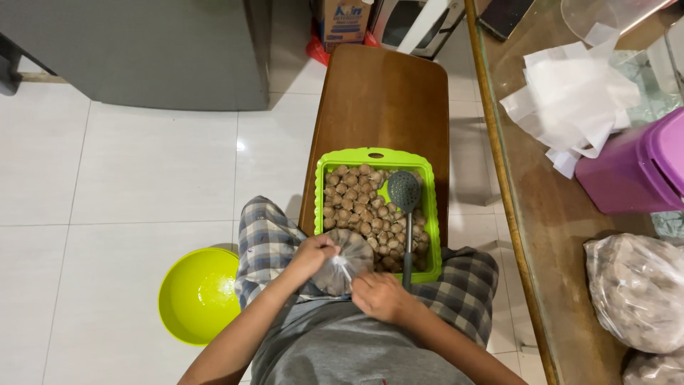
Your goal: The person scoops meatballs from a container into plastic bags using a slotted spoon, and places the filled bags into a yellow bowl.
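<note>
A small clear plastic bag point(348, 260) filled with brown balls rests on my lap. My left hand point(312, 254) grips its left side near the top, and my right hand point(382, 296) pinches the twisted neck of the bag. Just beyond the bag, a green square basket point(373, 156) holds many brown balls point(356, 203). A grey slotted spoon point(405, 194) lies in the basket with its handle pointing toward me. The basket sits on a brown wooden stool point(385, 96).
A lime-green bowl point(199, 294) stands on the white tiled floor to my left. On my right is a glass-topped table point(541, 207) with white plastic bags point(573, 100), a purple container point(638, 167) and filled clear bags point(638, 289). A grey cabinet point(142, 50) stands behind.
</note>
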